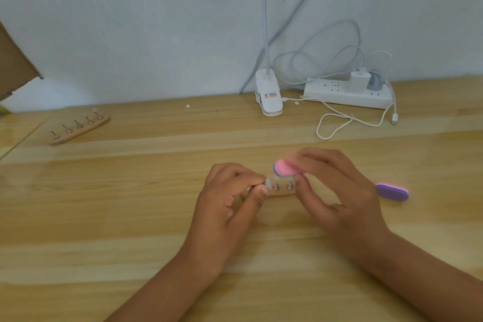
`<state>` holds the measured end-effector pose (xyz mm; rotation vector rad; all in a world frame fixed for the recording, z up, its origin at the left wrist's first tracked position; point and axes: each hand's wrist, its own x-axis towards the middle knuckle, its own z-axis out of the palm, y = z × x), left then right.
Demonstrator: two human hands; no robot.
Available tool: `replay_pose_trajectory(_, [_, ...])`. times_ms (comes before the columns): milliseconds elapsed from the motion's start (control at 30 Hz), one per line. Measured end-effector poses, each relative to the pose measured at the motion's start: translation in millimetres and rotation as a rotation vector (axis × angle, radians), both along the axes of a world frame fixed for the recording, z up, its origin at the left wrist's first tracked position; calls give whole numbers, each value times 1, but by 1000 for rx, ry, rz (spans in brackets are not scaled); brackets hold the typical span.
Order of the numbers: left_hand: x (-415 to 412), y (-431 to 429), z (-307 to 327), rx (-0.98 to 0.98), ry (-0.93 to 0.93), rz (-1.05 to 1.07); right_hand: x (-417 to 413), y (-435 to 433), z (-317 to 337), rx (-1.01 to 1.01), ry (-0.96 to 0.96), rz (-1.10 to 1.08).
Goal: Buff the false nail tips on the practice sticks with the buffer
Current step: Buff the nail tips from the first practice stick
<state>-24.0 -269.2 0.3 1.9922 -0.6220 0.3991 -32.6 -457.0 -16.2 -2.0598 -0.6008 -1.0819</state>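
Note:
A small wooden holder [281, 191] with metal practice sticks [289, 186] lies at the table's centre. My left hand [230, 201] covers its left half, thumb and forefinger pinched on one stick with a clear nail tip [269, 180]. My right hand [337, 191] grips a pink and purple buffer [283, 168], its pink face resting on the nail tips just above the holder. A second wooden holder [79, 129] with several sticks and nail tips sits far left.
A second pink and purple buffer [392, 191] lies on the table right of my right hand. At the back stand a white clip lamp base [269, 97], a power strip [347, 93] and loose white cables [339, 123]. Cardboard [15, 65] leans at far left.

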Motion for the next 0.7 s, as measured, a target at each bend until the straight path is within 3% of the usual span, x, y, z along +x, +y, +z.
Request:
replay_pose_trajectory(333, [1,-1,1,6,0,-14,-3,7,-5,-159,-39,147])
replay_pose_trajectory(700, [1,0,-2,21,-12,-10,-2,3,-3,-106,13,130])
